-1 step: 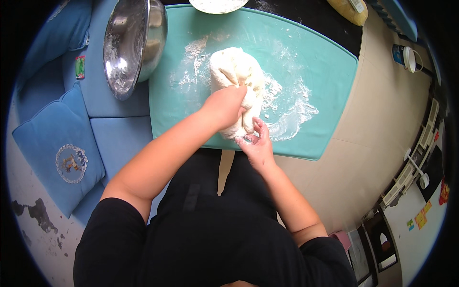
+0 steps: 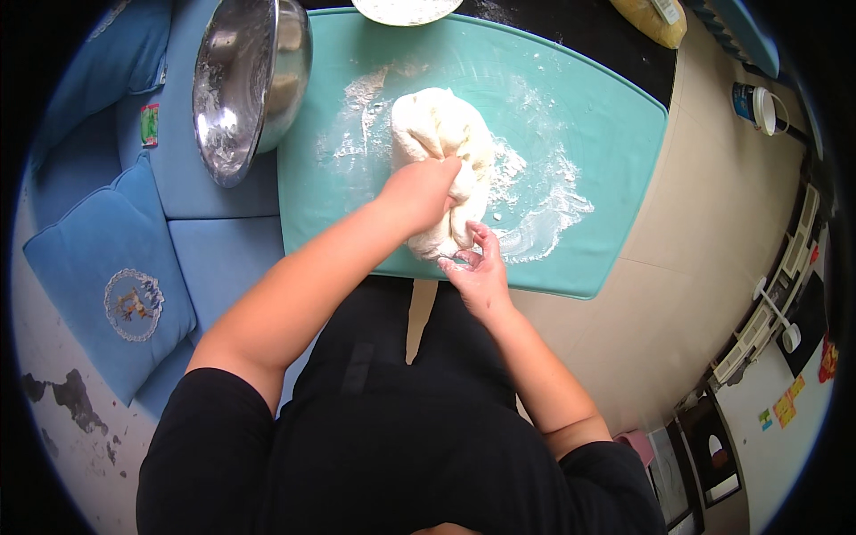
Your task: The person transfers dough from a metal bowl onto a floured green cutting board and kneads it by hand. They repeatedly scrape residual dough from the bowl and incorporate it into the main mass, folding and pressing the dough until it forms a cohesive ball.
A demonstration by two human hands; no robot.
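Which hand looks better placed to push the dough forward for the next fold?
Probably the left hand: it lies on top of the dough, fingers dug in. The right hand only touches the near end at the teal mat's edge, so it looks more like a steadying hand.

The dough [image 2: 443, 147] is creamy off-white, pale against a turquoise mat [image 2: 615, 152] dusted with white flour streaks and smears across its middle. At the mat's left edge a steel bowl [image 2: 245, 80] gleams silver, its inside clouded with white powder. Beyond the far edge a white plate [image 2: 406, 9] peeks in, and at the far right corner sits a yellow bag [image 2: 655, 20] on a black surface. To the left, a blue cushion [image 2: 107, 276] carries a round embroidered patch in cream and tan. The floor [image 2: 713, 232] is plain beige tile.
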